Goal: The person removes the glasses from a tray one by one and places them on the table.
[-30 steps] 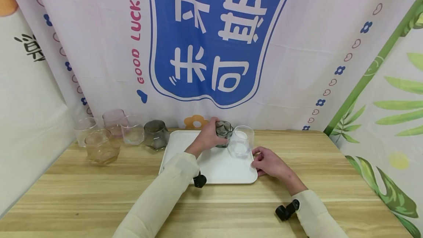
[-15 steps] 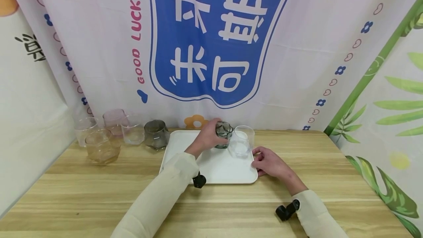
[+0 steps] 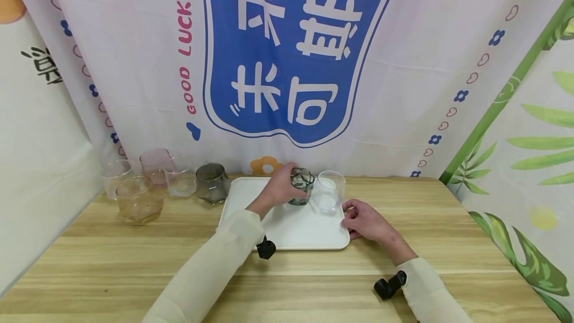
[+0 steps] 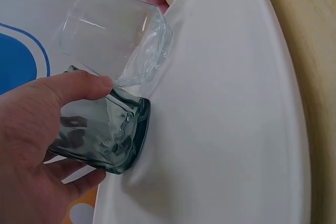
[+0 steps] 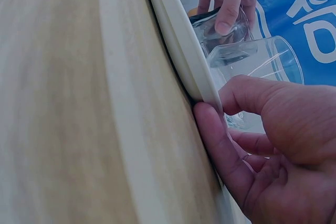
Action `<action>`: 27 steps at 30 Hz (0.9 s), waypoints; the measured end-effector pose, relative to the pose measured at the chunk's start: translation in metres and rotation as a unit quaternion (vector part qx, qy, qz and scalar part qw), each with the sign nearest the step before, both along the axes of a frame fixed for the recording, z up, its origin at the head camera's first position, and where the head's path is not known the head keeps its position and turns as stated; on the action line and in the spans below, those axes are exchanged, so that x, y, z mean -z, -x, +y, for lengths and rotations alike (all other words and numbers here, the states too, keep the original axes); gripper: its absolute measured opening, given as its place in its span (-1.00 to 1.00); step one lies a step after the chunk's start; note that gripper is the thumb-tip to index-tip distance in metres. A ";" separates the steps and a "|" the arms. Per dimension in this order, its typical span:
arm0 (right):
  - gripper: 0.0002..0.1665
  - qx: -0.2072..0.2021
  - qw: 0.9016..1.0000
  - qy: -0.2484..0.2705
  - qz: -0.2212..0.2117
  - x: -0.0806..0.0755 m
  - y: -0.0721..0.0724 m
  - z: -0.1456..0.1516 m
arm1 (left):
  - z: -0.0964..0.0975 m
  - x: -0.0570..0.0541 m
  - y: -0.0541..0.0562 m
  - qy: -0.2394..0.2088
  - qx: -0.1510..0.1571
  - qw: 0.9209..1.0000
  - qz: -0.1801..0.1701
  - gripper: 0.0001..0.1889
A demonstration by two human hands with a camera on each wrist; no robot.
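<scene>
My left hand [image 3: 279, 187] grips a grey-green glass [image 4: 118, 132] from its left side, thumb and fingers round its wall. In the left wrist view the base of this glass is close over the white tray [image 4: 226, 103]. Just to its right on the tray stands a clear glass [image 3: 331, 197], taller and colourless. At the tray's right edge is my right hand [image 3: 368, 221]. The right wrist view shows its thumb on top of the rim and a finger underneath, pinching the tray. The far side of the grey-green glass is partly hidden by the left hand.
Left of the tray, several more glasses stand on the wooden table [image 3: 287, 283]: a dark grey one [image 3: 212, 183], an amber one [image 3: 139, 201], a pink one [image 3: 155, 163] and clear ones. A printed cloth [image 3: 381, 133] hangs right behind the table's back edge.
My left hand has shifted the grey-green glass slightly left and toward me, widening its gap to the clear glass. The right hand and the tray have stayed put.
</scene>
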State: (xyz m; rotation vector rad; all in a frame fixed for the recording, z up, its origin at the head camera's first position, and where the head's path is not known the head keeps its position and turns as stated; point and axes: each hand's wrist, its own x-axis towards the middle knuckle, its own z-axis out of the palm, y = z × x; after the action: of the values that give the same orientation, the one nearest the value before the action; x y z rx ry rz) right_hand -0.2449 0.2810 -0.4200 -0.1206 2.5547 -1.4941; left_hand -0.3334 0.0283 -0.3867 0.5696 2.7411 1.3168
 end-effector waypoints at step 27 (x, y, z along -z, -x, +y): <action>-0.54 0.000 1.000 -0.002 -0.005 -0.002 -0.003 -0.002 | -0.048 -0.029 -0.050 0.023 0.028 0.998 0.046 -0.13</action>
State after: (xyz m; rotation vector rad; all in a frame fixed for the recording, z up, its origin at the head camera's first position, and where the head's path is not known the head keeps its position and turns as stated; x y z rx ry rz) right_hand -0.2422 0.2791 -0.4175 -0.1124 2.5492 -1.4863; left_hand -0.2836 -0.0194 -0.3579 0.7140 2.7972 1.2414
